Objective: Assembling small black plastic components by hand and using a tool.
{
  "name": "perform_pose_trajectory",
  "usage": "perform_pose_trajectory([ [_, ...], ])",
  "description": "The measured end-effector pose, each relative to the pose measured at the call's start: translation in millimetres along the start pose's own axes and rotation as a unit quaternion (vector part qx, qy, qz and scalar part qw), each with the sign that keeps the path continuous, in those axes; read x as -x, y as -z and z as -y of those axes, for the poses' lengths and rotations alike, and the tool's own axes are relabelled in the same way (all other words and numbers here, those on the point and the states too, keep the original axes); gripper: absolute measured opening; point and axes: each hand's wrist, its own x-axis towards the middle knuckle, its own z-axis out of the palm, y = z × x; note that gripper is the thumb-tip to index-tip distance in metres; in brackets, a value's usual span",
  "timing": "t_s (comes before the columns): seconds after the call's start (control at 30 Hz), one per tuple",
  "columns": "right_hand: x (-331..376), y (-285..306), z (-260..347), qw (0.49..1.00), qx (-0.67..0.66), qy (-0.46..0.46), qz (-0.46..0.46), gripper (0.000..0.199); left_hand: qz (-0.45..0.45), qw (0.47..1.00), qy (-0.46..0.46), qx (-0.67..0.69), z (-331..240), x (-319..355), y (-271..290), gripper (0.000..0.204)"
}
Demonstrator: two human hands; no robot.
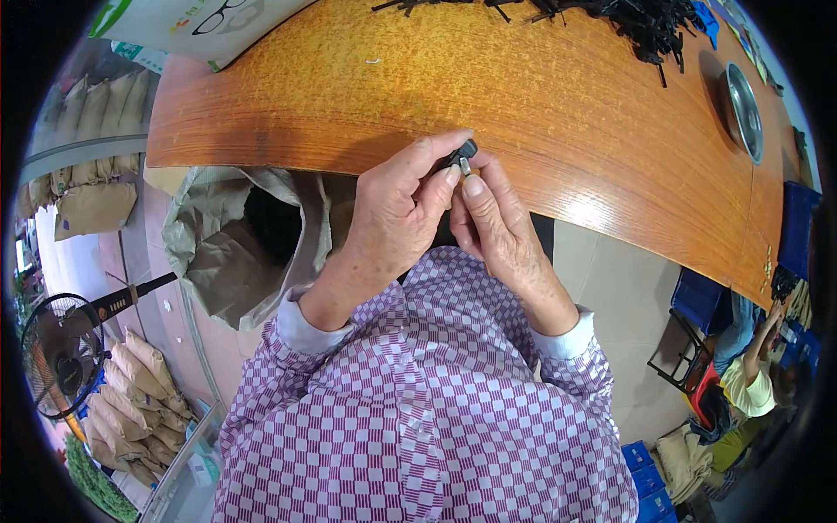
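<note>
Head view, looking straight down, and both hands are up together at the near edge of the wooden table (pixel 540 113). The left hand (pixel 397 213) is curled closed, its thumb and forefinger pinching a small black part (pixel 459 157) right at the fingertips. The right hand (pixel 497 231) meets it from the other side, fingers folded in and thumb pressed against a tiny pale metal piece (pixel 466 167) sitting just under that black part. The two hands touch, the part held between them just over the table's rim.

Below, the purple-and-white checked sleeves (pixel 418 392) fill the lower frame. To the left, under the table edge, an open grey sack (pixel 227 253) gapes, its inside dark. Far across the tabletop lies a heap of black parts (pixel 645 22), and off to the right a round metal bowl (pixel 744 109). A standing fan (pixel 61 349) and stacked brown bags (pixel 131 392) sit at the far left. Another person (pixel 750 375) sits low at the right edge beside blue crates (pixel 649 488).
</note>
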Motion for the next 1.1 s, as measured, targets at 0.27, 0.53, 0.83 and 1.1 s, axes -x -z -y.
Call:
perform_pose_trajectory([
  [0.27, -2.7, -0.7, -3.3, 1.000, 0.002, 0.008, -0.010, 0.033, -0.011, 1.000, -0.018, -0.009, 2.2, -2.1, -1.3, 0.033],
  [0.53, -3.7, 5.6, 0.3, 0.998, -0.050, -0.020, 0.038, 0.035, -0.040, 0.977, -0.139, -0.159, 0.8, -3.9, -2.6, 0.035],
  [0.83, 4.6, 18.5, 12.8, 0.997, -0.052, -0.044, 0.028, 0.034, -0.028, 0.999, -0.032, -0.022, -7.5, -7.2, -2.5, 0.031],
  [1.1, 5.4, 15.6, -1.2, 0.992, -0.075, 0.076, -0.061, 0.026, 0.045, 0.909, 0.173, 0.376, -17.7, -9.9, 9.9, 0.034],
])
